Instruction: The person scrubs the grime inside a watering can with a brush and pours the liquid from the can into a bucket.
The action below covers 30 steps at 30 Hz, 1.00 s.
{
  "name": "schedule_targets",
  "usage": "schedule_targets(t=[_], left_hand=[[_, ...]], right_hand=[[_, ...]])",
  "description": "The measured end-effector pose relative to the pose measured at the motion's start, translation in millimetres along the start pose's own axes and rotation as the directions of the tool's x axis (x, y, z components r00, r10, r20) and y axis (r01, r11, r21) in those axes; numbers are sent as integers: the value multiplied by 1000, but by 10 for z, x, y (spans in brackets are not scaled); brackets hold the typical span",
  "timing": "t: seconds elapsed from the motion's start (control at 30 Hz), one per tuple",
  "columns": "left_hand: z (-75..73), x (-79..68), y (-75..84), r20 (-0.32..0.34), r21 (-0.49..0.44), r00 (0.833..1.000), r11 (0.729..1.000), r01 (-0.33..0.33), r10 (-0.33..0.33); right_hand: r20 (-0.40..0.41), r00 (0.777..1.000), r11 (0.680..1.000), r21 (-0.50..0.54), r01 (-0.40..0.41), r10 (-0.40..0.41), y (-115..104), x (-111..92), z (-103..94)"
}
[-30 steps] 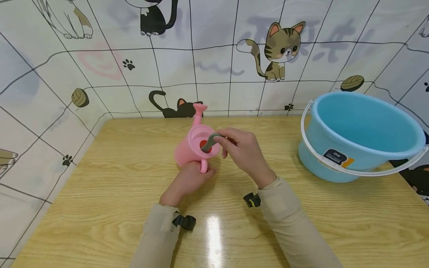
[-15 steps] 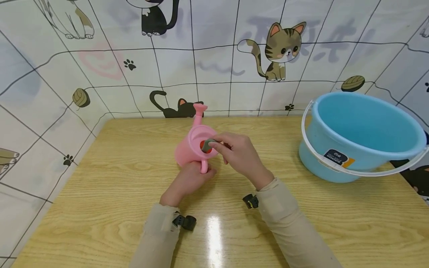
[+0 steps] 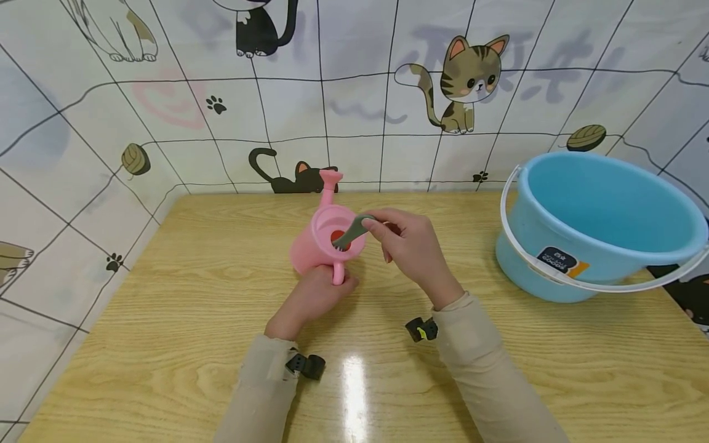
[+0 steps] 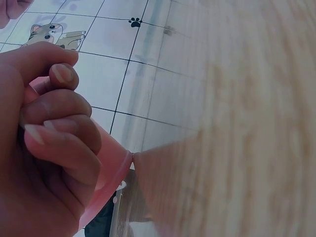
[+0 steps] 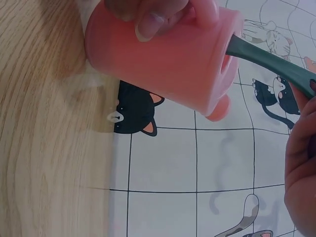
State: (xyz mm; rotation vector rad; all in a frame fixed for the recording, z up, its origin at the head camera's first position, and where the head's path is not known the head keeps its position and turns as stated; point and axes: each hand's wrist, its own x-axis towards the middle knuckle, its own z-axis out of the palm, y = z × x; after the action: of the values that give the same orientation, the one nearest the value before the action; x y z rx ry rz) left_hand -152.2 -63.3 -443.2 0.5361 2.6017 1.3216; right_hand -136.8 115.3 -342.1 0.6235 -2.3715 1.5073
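One pink watering can [image 3: 303,252] is sitting tilted on the wooden tabletop [image 3: 194,295], its single spout [image 3: 327,194] pointing toward the back edge. Of two hands, the left hand [image 3: 318,292] is gripping the can's handle [image 3: 338,273] with curled fingers; the right hand [image 3: 407,246], to the can's right, is pinching one green fork-like tool [image 3: 354,231] between thumb and fingers. The tool's toothed end is reaching inside the can's round rim, over one red object [image 3: 335,235] lying within; whether they are touching is impossible to tell. One light-blue bucket [image 3: 540,231] with one white handle [image 3: 615,287] is standing well apart to the can's right, wood lying between. Behind the can, a cat-printed backdrop [image 3: 354,104] is bordering the back edge; more tabletop is extending leftward.
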Motion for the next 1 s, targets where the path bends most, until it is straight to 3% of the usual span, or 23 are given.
schedule_targets(t=[0.2,0.43,0.67,1.0], left_hand=[[0,-4,-7,13,9,999,999,35,-35],[-4,4,-19,15,8,999,1000,28,-28],[0,13,-47,6,-31,1000,999,25,-25],[-1,14,-40,5,-41,1000,999,23,-23]], right_hand=[[-8,996,994,60,-87,87,45,9,-26],[-47,996,997,39,-73,75,84,19,-22],[-18,997,996,50,-75,76,453,65,48],[28,996,996,30,-83,82,469,56,81]])
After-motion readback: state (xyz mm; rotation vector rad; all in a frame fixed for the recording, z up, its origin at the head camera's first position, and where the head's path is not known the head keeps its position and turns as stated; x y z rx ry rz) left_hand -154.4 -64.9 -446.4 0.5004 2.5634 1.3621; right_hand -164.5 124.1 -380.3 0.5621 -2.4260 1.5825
